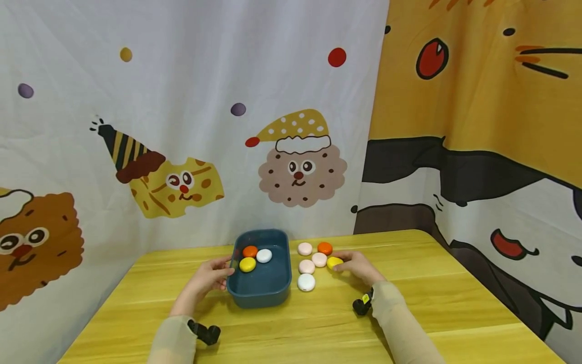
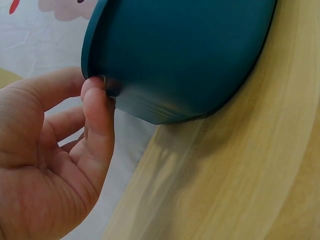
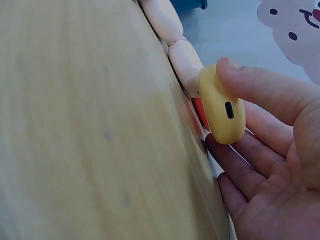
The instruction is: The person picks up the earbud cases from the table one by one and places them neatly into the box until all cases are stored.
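A dark teal bin (image 1: 261,289) stands on the table, holding an orange case (image 1: 250,252), a yellow one and a white one. At its left rim, my left hand (image 1: 209,275) pinches the edge between thumb and fingers; the left wrist view shows the bin's outer wall (image 2: 185,55) up close. To the right of the bin, my right hand (image 1: 359,266) pinches a yellow rounded earbud case (image 3: 220,112), its small charging port facing the right wrist camera. Pale pink cases (image 1: 306,266) lie beside it, with an orange case (image 1: 325,248) behind.
A white case (image 1: 306,282) lies nearest the front of the loose group, right of the bin. The wood-grain table (image 1: 313,333) reaches back to a printed cloth (image 1: 195,101) with cartoon faces. Another patterned curtain (image 1: 491,172) hangs along the right side.
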{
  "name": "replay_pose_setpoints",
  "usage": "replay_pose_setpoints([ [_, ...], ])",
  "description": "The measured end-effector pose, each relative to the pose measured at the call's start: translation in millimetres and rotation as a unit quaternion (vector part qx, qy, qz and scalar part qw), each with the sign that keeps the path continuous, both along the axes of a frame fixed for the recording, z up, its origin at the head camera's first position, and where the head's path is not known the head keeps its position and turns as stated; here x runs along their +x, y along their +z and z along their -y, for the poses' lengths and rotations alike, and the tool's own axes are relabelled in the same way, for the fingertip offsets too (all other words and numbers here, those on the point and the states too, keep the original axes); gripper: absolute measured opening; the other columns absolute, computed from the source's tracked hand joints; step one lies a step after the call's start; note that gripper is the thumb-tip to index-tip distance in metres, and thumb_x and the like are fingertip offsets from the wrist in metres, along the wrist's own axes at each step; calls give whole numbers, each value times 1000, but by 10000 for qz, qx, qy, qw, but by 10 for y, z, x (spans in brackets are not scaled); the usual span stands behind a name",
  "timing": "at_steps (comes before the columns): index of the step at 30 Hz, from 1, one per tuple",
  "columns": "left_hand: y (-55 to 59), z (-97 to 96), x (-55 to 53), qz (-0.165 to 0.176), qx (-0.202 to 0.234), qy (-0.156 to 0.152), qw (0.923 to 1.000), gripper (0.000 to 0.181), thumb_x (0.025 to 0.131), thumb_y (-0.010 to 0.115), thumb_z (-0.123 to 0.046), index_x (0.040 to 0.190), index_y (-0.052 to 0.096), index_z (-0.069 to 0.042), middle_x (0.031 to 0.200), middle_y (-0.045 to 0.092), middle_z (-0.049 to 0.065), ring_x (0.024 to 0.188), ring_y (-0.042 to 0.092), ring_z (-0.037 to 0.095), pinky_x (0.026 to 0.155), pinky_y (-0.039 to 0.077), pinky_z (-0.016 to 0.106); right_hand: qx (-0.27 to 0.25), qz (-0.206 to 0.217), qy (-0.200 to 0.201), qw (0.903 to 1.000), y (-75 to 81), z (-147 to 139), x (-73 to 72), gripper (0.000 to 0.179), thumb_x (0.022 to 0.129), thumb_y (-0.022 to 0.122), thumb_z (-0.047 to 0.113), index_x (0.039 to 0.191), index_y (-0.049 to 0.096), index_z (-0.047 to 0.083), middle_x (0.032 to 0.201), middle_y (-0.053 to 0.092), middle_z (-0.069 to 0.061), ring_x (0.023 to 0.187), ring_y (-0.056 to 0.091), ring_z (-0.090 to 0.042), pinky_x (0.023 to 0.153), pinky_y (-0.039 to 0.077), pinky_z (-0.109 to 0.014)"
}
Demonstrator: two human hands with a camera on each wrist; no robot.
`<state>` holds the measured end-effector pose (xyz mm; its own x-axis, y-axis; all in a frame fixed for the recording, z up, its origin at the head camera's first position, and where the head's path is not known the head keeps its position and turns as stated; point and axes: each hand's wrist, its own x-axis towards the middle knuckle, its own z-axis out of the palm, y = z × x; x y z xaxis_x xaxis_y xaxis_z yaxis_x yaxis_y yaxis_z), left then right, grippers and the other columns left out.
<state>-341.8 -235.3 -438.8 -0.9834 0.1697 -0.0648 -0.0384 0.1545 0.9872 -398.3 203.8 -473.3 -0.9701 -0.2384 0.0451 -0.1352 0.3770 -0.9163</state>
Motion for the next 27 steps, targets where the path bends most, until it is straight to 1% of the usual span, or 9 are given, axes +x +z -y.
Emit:
replay_pose_setpoints([
  [2, -11, 6, -2, -8, 1, -38, 10000, 59, 95, 60, -6, 147, 35, 5, 109, 50, 14, 57, 51, 12, 54, 52, 26, 5, -66, 23, 10000, 11, -1, -1, 52, 81, 77, 10, 128, 61, -3, 132, 55, -21, 126, 46, -38, 106, 34, -51],
  [4, -21, 9, -4, -13, 8, -56, 10000, 59, 95, 60, -6, 147, 34, 5, 109, 50, 14, 57, 51, 12, 54, 51, 26, 30, -120, 69, 9999, 92, 20, 64, 51, 82, 75, 8, 128, 59, -6, 132, 55, -24, 125, 46, -40, 105, 34, -53],
  [9, -28, 12, -4, -21, 3, -87, 10000, 59, 96, 60, -6, 148, 33, 5, 109, 50, 14, 57, 51, 12, 54, 51, 25, 46, -76, 14, 10000, 89, 13, 49, 52, 81, 76, 9, 128, 60, -6, 131, 56, -23, 125, 47, -40, 105, 33, -53],
  [11, -20, 10, -1, -33, -8, -106, 9999, 61, 95, 61, -8, 147, 33, 6, 110, 50, 14, 58, 51, 13, 54, 51, 26, 55, -26, -42, 10000, 25, -16, -19, 54, 80, 78, 12, 129, 61, -2, 131, 56, -20, 125, 46, -39, 106, 33, -53],
  [15, 5, 5, 2, -14, -7, -80, 10000, 62, 94, 62, -8, 147, 34, 6, 110, 50, 14, 57, 51, 13, 53, 51, 25, 15, 31, -58, 10000, 49, -22, -12, 55, 81, 78, 14, 131, 60, -1, 134, 55, -20, 126, 44, -40, 106, 32, -54],
  [20, 30, -1, -2, 34, -63, -96, 9999, 60, 95, 60, -6, 147, 34, 5, 108, 50, 14, 57, 51, 12, 53, 51, 24, -96, 46, -13, 9999, 75, -27, -9, 56, 81, 77, 14, 131, 59, -2, 135, 53, -21, 128, 43, -39, 107, 30, -53],
  [24, 34, 0, -5, 24, -115, -153, 9998, 59, 96, 59, -7, 148, 33, 5, 107, 50, 13, 58, 51, 12, 54, 51, 25, -124, 5, 64, 9999, 143, -32, -26, 55, 82, 77, 12, 130, 58, -6, 133, 54, -22, 126, 44, -39, 106, 32, -53],
  [27, 26, 6, -1, 16, -90, -130, 9999, 60, 95, 60, -7, 148, 34, 5, 107, 50, 13, 57, 51, 12, 54, 51, 26, 50, -79, 91, 9999, 220, -28, -68, 53, 82, 77, 13, 129, 59, -4, 131, 57, -20, 120, 50, -36, 103, 37, -51],
])
